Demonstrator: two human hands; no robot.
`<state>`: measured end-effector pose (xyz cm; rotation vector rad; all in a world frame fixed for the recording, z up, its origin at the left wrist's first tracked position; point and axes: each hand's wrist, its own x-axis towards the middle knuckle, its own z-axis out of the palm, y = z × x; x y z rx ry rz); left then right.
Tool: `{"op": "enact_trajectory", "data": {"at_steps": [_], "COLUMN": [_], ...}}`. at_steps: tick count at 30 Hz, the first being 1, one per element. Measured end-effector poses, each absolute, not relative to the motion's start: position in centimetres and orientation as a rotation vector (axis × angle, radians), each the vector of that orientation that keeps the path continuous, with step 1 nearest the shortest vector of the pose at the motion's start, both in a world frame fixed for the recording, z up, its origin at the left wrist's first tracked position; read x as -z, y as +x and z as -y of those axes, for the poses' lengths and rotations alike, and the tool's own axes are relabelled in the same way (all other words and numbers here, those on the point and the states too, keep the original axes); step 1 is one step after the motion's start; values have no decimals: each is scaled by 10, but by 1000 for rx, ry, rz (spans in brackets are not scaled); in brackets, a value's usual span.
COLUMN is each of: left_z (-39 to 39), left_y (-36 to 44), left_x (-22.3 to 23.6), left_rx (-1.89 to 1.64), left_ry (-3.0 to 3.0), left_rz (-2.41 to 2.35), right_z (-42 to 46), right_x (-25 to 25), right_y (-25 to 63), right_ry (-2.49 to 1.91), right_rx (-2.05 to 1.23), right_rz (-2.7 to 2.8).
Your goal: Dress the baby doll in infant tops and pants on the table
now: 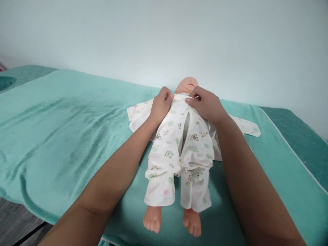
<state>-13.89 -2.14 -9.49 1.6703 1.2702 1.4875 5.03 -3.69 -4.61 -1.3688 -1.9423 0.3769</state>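
Observation:
A baby doll [152, 218] lies on its back, feet toward me and head at the far side. It wears white baby pants [167, 153] printed with small green animals, with a slit open at the crotch. Under it spreads a matching white top [249, 128], its sleeves stretched out to both sides. My left hand [163, 102] pinches the waistband of the pants near the doll's chest. On the other side my right hand [205, 104] grips the same waistband, thumb and fingers closed on the cloth. The upper part of the doll's head is out of sight.
A light green plush blanket [64, 119] covers the bed, wrinkled on the left. Darker green bedding [294, 133] shows beyond its right edge. A pale wall [153, 41] rises directly behind the doll's head. Grey floor [15, 218] is visible at lower left.

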Motion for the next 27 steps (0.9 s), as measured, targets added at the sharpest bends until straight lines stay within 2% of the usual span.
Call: {"op": "enact_trajectory", "data": {"at_steps": [5,17,27], "left_z": [14,53,58], "left_y": [-139,-160,-156], "left_x": [107,90,102], "left_rx": [-1438,-1207,-1485], "left_ry": [1475,1739,2105], "left_rz": [-1188,-1195,-1188], "right_z": [24,59,74], "right_x": [53,69,61], "right_y": [50,82,101], "right_ry": [-1340,-1152,-1111], "right_rx": [-477,-1028,-1179], "right_rz": [1871,1595,1789]}}
